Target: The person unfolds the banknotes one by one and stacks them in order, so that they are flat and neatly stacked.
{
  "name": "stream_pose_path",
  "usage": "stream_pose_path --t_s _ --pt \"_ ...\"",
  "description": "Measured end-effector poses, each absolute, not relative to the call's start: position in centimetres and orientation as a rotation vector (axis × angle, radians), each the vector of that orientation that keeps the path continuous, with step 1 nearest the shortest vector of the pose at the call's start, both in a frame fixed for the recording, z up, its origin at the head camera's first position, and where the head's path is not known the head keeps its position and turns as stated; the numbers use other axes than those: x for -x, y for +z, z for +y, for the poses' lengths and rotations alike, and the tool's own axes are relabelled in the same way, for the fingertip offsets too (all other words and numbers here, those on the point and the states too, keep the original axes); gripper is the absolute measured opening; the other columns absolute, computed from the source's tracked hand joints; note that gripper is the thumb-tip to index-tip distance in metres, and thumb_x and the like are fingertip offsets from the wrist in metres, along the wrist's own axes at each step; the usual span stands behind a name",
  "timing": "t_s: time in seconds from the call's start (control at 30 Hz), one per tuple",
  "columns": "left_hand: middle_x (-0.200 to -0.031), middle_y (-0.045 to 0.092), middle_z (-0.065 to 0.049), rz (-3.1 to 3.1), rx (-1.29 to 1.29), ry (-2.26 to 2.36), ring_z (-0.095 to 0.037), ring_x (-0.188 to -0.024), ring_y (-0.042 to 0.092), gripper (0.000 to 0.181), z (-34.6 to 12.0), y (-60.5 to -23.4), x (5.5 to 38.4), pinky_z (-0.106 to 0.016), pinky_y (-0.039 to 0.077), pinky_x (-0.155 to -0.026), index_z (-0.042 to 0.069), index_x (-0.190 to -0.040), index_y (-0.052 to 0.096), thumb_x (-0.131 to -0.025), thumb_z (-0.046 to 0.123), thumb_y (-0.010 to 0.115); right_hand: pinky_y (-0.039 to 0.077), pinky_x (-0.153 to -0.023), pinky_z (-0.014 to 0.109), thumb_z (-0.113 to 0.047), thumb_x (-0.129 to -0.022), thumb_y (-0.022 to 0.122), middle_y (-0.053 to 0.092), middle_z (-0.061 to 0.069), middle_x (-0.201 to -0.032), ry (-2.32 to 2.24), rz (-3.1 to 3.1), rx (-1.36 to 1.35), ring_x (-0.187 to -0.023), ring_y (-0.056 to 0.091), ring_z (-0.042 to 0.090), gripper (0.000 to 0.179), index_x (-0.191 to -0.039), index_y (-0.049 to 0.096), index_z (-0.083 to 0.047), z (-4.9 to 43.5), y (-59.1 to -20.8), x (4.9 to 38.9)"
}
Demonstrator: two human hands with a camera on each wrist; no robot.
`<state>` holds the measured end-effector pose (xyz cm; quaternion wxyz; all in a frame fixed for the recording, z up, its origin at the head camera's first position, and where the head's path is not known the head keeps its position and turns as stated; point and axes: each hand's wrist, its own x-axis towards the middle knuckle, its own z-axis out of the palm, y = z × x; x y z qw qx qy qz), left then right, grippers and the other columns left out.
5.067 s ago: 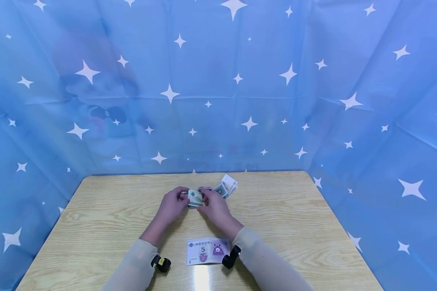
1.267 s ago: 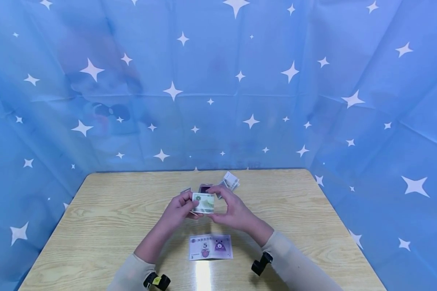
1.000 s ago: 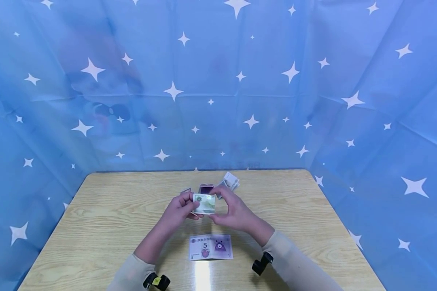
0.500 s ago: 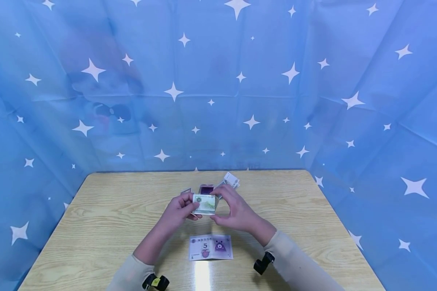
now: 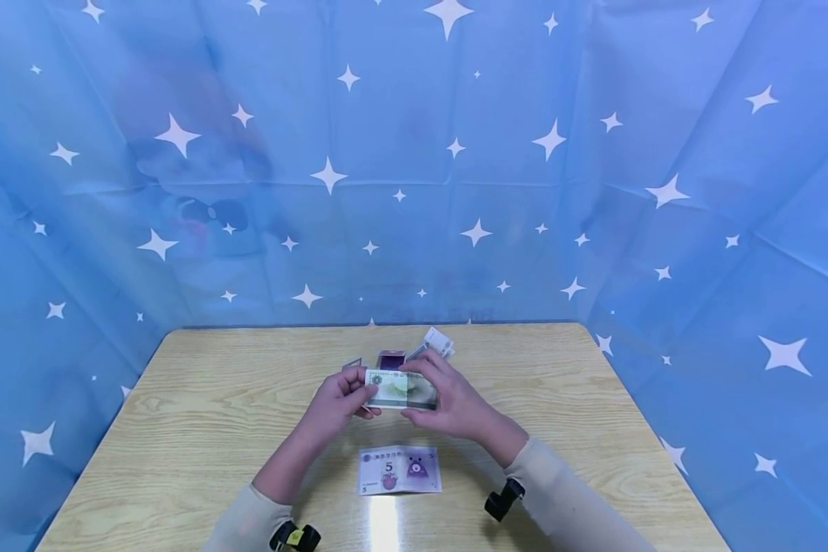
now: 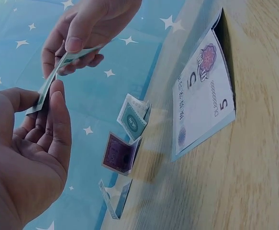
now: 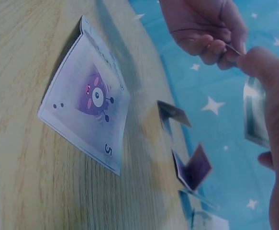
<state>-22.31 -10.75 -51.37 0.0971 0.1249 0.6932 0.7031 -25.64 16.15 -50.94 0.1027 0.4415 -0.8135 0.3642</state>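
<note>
Both hands hold a green play banknote (image 5: 389,389) above the table, spread out lengthwise with a crease at its middle. My left hand (image 5: 340,396) pinches its left end, thumb on the printed face. At the right end, my right hand (image 5: 455,399) grips the note between thumb at the lower edge and fingers at the upper edge. In the left wrist view the note (image 6: 50,86) appears nearly edge-on. Below the hands, a purple play banknote (image 5: 399,469) marked 5 lies on the table, lifted slightly along its fold.
Behind the hands stand a half-folded dark purple note (image 5: 391,360), another small folded note (image 5: 352,363) to its left and a few overlapping pale notes (image 5: 438,342) to its right. A blue star-patterned curtain (image 5: 414,192) rises behind the wooden table (image 5: 200,429).
The green note was picked up from among the folded notes and brought nearer. It was folded in half; its right half has now swung out to the right with my right hand.
</note>
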Motion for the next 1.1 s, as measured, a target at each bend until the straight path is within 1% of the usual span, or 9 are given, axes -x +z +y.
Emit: stream_pose_path --t_s 0.13,0.23,0.4,0.5,0.63,0.73,0.87,0.97,1.1 --pt "-0.099 0.074 -0.012 2.053 -0.371 2.085 -0.015 -0.079 0.074 0.019 -10.7 -51.5 22.3 -0.03 0.065 -0.076 -0.012 -0.117 0.062 -0.11 0.005 0.063 0.06 -0.096 0.035 -0.027 -0.089 0.093 0.058 -0.003 -0.127 1.083 -2.43 -1.284 -0.11 0.059 0.013 0.067 -0.149 0.063 -0.017 16.3 -50.9 25.5" --pt "-0.099 0.074 -0.012 2.06 -0.367 2.082 -0.015 -0.078 0.074 0.018 -10.7 -51.6 22.3 -0.032 0.066 -0.076 -0.012 -0.116 0.062 -0.11 0.005 0.063 0.061 -0.094 0.035 -0.025 -0.089 0.095 0.06 -0.005 -0.126 1.13 -2.462 -1.265 -0.108 0.061 0.012 0.068 -0.149 0.065 -0.015 16.4 -50.7 25.4" --pt "-0.101 0.074 -0.013 2.077 -0.344 2.07 -0.017 -0.079 0.073 0.018 -10.8 -51.6 22.3 -0.032 0.065 -0.075 -0.012 -0.116 0.062 -0.11 0.005 0.063 0.062 -0.084 0.034 -0.022 -0.087 0.097 0.064 -0.004 -0.125 1.269 -2.519 -1.211 -0.102 0.063 0.015 0.07 -0.15 0.068 -0.013 16.5 -50.6 25.4" --pt "-0.102 0.074 -0.013 2.073 -0.348 2.079 -0.017 -0.079 0.073 0.019 -10.8 -51.6 22.3 -0.028 0.064 -0.073 -0.012 -0.118 0.063 -0.11 0.005 0.063 0.061 -0.082 0.033 -0.023 -0.086 0.098 0.064 -0.006 -0.122 1.295 -2.531 -1.19 -0.099 0.062 0.015 0.071 -0.15 0.069 -0.015 16.5 -50.6 25.4" --pt "-0.101 0.074 -0.013 2.068 -0.348 2.087 -0.017 -0.079 0.073 0.018 -10.7 -51.6 22.3 -0.028 0.064 -0.073 -0.012 -0.118 0.063 -0.11 0.005 0.064 0.059 -0.082 0.033 -0.022 -0.086 0.097 0.065 -0.007 -0.117 1.298 -2.541 -1.189 -0.098 0.059 0.014 0.07 -0.15 0.069 -0.018 16.7 -50.5 25.4" --pt "-0.101 0.074 -0.014 2.072 -0.335 2.085 -0.017 -0.078 0.074 0.017 -10.8 -51.6 22.3 -0.032 0.066 -0.075 -0.011 -0.115 0.062 -0.11 0.004 0.064 0.059 -0.083 0.034 -0.019 -0.091 0.092 0.069 -0.005 -0.118 1.337 -2.562 -1.164 -0.099 0.061 0.015 0.062 -0.149 0.07 -0.018 16.9 -50.2 25.3" --pt "-0.098 0.073 -0.016 2.088 -0.279 2.087 -0.019 -0.078 0.076 0.012 -10.9 -51.6 22.2 -0.041 0.067 -0.079 -0.008 -0.109 0.062 -0.11 0.003 0.064 0.061 -0.081 0.032 -0.015 -0.1 0.084 0.074 0.002 -0.119 1.534 -2.603 -1.03 -0.098 0.069 0.018 0.039 -0.139 0.077 -0.013 17.2 -50.0 25.2" --pt "-0.096 0.072 -0.022 2.102 -0.252 2.093 -0.023 -0.079 0.079 0.011 -11.0 -51.5 22.1 -0.043 0.068 -0.079 -0.006 -0.104 0.061 -0.11 0.003 0.065 0.06 -0.071 0.029 -0.015 -0.103 0.081 0.078 0.006 -0.114 1.752 -2.624 -0.87 -0.089 0.072 0.021 0.026 -0.129 0.079 -0.009 17.3 -50.2 25.2" --pt "-0.093 0.073 -0.021 2.106 -0.247 2.101 -0.028 -0.082 0.081 0.012 -11.1 -51.5 22.0 -0.046 0.067 -0.081 -0.005 -0.1 0.061 -0.109 0.002 0.066 0.058 -0.065 0.028 -0.015 -0.103 0.08 0.08 0.009 -0.105 1.935 -2.612 -0.687 -0.08 0.071 0.023 0.02 -0.121 0.078 -0.005 17.3 -50.4 25.0"
